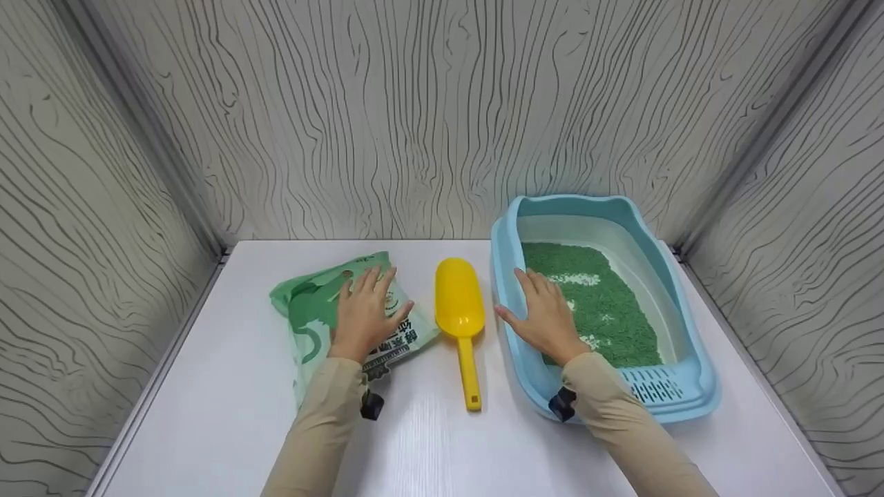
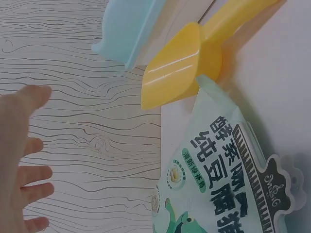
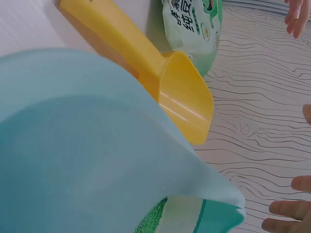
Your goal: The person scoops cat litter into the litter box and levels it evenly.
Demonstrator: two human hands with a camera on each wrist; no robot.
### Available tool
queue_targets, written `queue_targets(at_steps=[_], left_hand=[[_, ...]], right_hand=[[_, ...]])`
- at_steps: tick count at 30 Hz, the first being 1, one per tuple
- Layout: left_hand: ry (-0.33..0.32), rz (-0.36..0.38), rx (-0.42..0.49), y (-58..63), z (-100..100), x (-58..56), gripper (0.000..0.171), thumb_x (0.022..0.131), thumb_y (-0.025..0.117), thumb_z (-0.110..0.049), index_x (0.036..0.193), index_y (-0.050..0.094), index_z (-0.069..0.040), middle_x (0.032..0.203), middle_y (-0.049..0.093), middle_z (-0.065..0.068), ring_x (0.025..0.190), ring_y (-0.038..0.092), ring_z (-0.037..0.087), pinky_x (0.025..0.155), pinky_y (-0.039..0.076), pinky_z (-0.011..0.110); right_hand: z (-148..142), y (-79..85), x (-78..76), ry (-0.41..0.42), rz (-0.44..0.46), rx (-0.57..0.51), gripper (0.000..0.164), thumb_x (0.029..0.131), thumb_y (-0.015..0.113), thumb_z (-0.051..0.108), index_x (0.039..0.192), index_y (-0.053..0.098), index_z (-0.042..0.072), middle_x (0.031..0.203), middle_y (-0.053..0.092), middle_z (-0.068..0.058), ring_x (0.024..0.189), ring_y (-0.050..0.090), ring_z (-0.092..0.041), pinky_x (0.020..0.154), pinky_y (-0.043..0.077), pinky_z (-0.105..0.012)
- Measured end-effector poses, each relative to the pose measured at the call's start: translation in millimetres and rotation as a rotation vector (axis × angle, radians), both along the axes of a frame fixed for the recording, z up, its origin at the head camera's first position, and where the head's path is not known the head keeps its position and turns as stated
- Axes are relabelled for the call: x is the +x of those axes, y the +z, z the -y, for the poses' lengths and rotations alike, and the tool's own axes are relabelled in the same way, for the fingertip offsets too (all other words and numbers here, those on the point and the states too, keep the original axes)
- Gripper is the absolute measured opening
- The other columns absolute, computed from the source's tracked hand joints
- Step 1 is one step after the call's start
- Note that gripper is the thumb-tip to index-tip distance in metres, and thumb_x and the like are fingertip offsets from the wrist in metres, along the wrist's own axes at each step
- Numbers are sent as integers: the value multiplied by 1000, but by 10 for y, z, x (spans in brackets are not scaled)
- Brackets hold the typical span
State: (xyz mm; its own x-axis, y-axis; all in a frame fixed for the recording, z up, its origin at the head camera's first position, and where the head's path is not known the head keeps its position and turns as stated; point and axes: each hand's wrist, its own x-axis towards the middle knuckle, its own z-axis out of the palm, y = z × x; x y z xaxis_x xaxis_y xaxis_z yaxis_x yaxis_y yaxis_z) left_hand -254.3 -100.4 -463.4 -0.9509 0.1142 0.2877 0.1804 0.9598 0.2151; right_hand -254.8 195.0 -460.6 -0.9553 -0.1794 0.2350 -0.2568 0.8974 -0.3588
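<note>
My left hand (image 1: pixel 362 317) hovers over a green and white bag (image 1: pixel 314 338) with printed lettering, its fingers spread and holding nothing. In the left wrist view those fingers (image 2: pixel 36 191) stand apart from the bag (image 2: pixel 209 170). Above the left side of a light blue litter box (image 1: pixel 509 276), my right hand (image 1: pixel 545 317) is spread the same way, also without anything in it. Green pellets (image 1: pixel 608 304) with white patches cover the box's floor. Between the two hands a yellow scoop (image 1: pixel 459 297) lies on the table, handle toward me.
The white table (image 1: pixel 428 449) is bounded by wood-grain panels (image 1: pixel 414 124) at the back and both sides. A slotted ledge (image 1: pixel 652 385) forms the near end of the litter box. Its high rim (image 3: pixel 121 111) fills much of the right wrist view.
</note>
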Motion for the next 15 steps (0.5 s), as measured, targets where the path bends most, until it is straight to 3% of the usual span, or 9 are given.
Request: queue_targets(at_steps=[5, 10, 15], left_hand=[[-11, -92, 3, -119, 13, 99, 60, 91, 58, -49, 138, 49, -14, 139, 56, 10, 128, 53, 28, 107, 41, 50], [-27, -164, 31, -258, 31, 177, 50, 89, 64, -41, 129, 58, -12, 124, 65, 11, 116, 60, 28, 99, 47, 48], [-18, -281, 82, -387, 70, 221, 34, 86, 70, -28, 114, 66, -10, 106, 71, 12, 99, 67, 29, 85, 53, 46]], right_hand=[[50, -71, 42, 6, -24, -24, 70, 90, 62, 44, 144, 39, 4, 144, 45, -24, 133, 43, -42, 110, 35, -58], [96, -100, 89, 11, -42, -51, 65, 91, 62, 40, 139, 44, 2, 139, 50, -23, 130, 47, -40, 107, 40, -56], [188, -128, 147, 12, -44, -93, 58, 92, 61, 36, 134, 48, -1, 134, 53, -24, 126, 51, -39, 105, 44, -52]])
